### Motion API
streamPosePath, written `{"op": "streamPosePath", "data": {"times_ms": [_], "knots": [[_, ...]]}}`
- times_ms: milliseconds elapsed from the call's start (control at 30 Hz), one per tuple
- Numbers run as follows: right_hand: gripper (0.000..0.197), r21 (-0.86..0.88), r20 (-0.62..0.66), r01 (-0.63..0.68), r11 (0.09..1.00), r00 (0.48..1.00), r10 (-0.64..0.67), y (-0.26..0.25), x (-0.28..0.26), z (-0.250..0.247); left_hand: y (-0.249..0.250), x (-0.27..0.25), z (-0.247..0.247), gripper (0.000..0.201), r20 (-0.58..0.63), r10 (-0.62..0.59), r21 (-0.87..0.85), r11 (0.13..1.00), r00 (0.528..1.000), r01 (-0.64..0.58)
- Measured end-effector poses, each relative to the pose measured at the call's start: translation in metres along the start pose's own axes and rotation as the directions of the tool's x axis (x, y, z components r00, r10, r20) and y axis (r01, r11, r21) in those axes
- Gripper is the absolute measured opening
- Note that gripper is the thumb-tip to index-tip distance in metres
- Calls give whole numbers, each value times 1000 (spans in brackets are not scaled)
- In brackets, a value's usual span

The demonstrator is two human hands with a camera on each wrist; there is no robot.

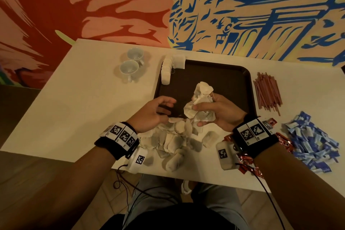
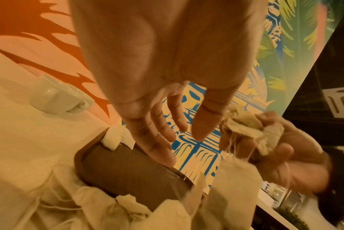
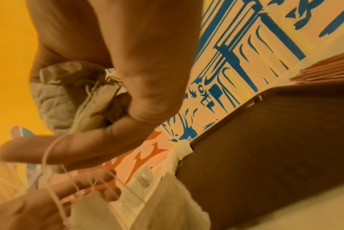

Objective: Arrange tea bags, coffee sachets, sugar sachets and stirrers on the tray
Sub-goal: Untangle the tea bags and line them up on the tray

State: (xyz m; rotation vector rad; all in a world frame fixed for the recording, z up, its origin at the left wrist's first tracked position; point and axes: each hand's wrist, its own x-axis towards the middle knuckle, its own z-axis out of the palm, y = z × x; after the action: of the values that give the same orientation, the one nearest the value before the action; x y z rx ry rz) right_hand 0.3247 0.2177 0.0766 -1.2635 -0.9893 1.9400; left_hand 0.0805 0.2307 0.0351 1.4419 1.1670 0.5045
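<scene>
A dark brown tray (image 1: 214, 73) lies at the table's middle. A short row of tea bags (image 1: 166, 70) lines its far left corner. My right hand (image 1: 203, 115) grips a crumpled bunch of tea bags (image 1: 201, 94) above the tray's near edge, with strings dangling from it (image 3: 68, 96). My left hand (image 1: 164, 107) hovers beside it over the tray's near left part, fingers relaxed and spread (image 2: 177, 132), holding nothing. A loose pile of tea bags (image 1: 175, 142) sits on the table between my wrists. Red-brown stirrers (image 1: 267, 93) lie right of the tray.
Blue sugar sachets (image 1: 313, 145) are heaped at the near right. Red coffee sachets (image 1: 249, 166) lie partly under my right wrist. Two white cups (image 1: 131, 64) stand left of the tray. A painted wall backs the white table (image 1: 74, 108).
</scene>
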Motion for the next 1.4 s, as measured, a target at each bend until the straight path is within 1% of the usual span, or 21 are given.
{"op": "streamPosePath", "data": {"times_ms": [67,133,200,267,300,400,467,533,567,600,667,700,733,800,900,967,1067,1167,1233,1400], "knots": [[24,18,17,30,999,999,-31,-7,-2,2,0,-2,2,70,84,19,29,999,996,-21],[21,15,44,58,998,997,-58,-15,-4,5,3,-4,7,78,169,45,-2,999,985,-46],[22,0,60,67,998,996,-67,-24,-7,9,7,-3,14,94,214,89,0,996,973,-91],[25,-23,64,71,997,996,-69,-32,-9,12,11,3,21,115,185,122,52,990,975,-134],[28,-26,68,72,997,995,-70,-35,-10,14,13,7,25,119,160,142,75,985,977,-156],[35,-13,80,72,997,994,-71,-43,-10,18,18,19,35,120,131,158,150,973,979,-177],[31,2,77,83,997,994,-83,-47,-10,20,22,24,40,122,166,146,146,974,975,-171],[28,29,72,98,995,992,-100,-49,-11,21,22,28,44,112,200,130,135,978,971,-158],[29,45,69,102,994,992,-105,-50,-12,21,20,30,44,100,198,120,146,978,973,-151],[32,61,64,104,993,992,-108,-50,-12,21,19,31,44,84,185,112,158,977,976,-142],[35,84,43,110,990,993,-114,-50,-11,19,15,33,41,46,149,137,137,978,979,-158],[33,91,28,115,989,993,-118,-49,-10,18,14,32,39,31,140,158,110,979,977,-174],[29,96,8,119,988,993,-120,-48,-10,16,13,32,37,23,133,166,93,979,977,-179],[25,100,-45,121,988,992,-117,-44,-8,11,14,28,30,20,133,137,58,988,982,-145],[35,160,-102,115,980,990,-99,-33,-7,2,13,19,16,22,191,57,-51,998,980,-48],[35,237,-109,116,964,990,-93,-23,-8,-4,17,11,3,27,219,35,-108,994,975,-11],[31,365,-123,95,926,991,-53,-7,-9,-6,26,2,-14,32,248,58,-111,993,967,-31],[31,432,-125,73,899,992,-20,7,-6,-5,39,-4,-27,31,270,73,-36,997,960,-65],[31,447,-122,62,893,992,-8,13,-3,-5,48,-6,-34,30,270,83,21,996,959,-92],[21,392,-127,22,920,991,31,21,1,-9,67,-12,-51,28,242,86,43,994,966,-100]]}}
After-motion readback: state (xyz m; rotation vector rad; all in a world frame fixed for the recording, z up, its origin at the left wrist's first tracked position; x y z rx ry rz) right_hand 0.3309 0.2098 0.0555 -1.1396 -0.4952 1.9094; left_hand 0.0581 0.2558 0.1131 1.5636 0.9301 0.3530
